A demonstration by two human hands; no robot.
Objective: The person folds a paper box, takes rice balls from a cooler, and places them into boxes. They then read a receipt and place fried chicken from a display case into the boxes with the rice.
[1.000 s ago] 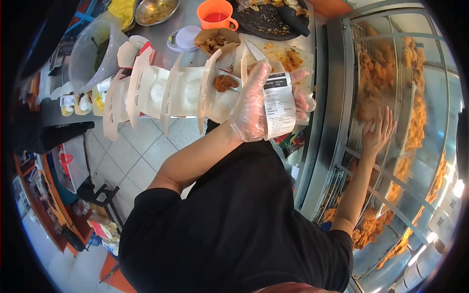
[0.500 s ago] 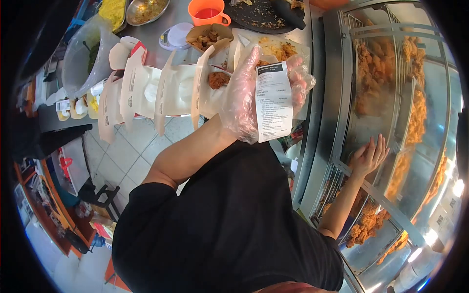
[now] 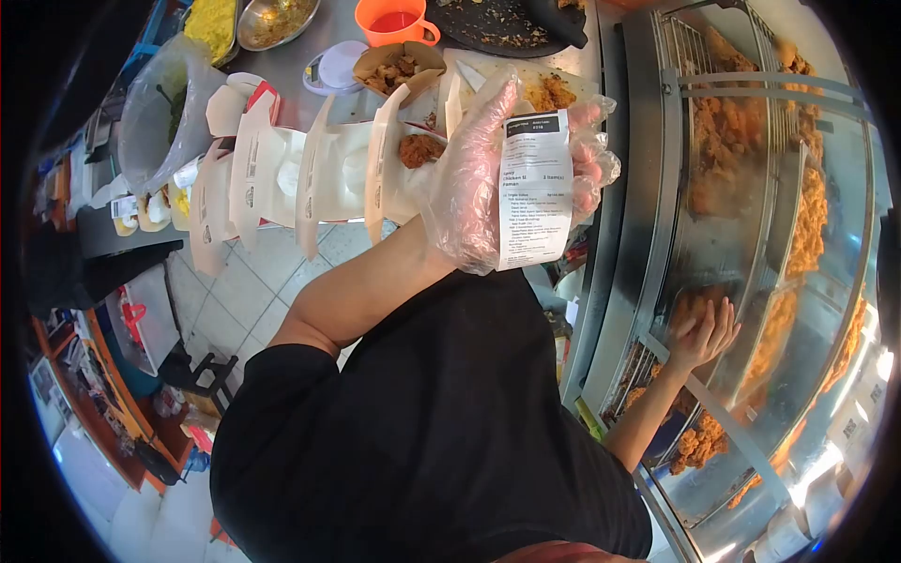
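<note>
My left hand (image 3: 472, 178), in a clear plastic glove, holds a printed receipt (image 3: 535, 192) flat across the palm, its text facing up. Beside that wrist, a piece of fried chicken (image 3: 419, 151) sits in one of several open paper boxes (image 3: 380, 169) lined up along the counter. The boxes farther left contain white wrapped mounds (image 3: 290, 159). Bare and with fingers stretched out, my right hand (image 3: 704, 333) rests against the glass panel (image 3: 713, 249) of a display cabinet. Fried chicken (image 3: 723, 136) lies on the racks behind the glass.
On the steel counter are an orange cup (image 3: 394, 21), a white round scale (image 3: 343, 66), a brown paper tray (image 3: 399, 68) of fried pieces and a dark round board (image 3: 488, 23). A clear plastic bag (image 3: 164, 113) stands left. Metal cabinet rails (image 3: 718, 405) cross near my right forearm.
My right hand has shifted slightly toward my body along the glass. My left hand and the receipt have moved a little to the right, with the fingers spread more.
</note>
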